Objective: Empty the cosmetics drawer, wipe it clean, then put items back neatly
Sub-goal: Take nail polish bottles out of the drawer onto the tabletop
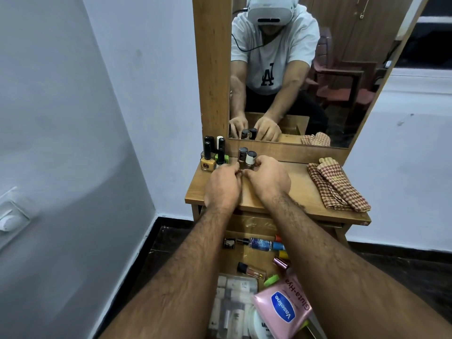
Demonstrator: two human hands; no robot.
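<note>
Drawer [247, 228], pulled open under the table [300, 192], mostly full: pink tube [283, 311] marked "Vaseline" and "Gluta-Hya", blue bottle [263, 243], small tubes. Checked cloth [337, 187] folded on the table's right. Left hand [221, 185] and right hand [266, 178] curl round two small bottles [247, 157] beside the nail polish cluster [215, 155]. Risk: crowded uprights could topple if nudged.
</note>
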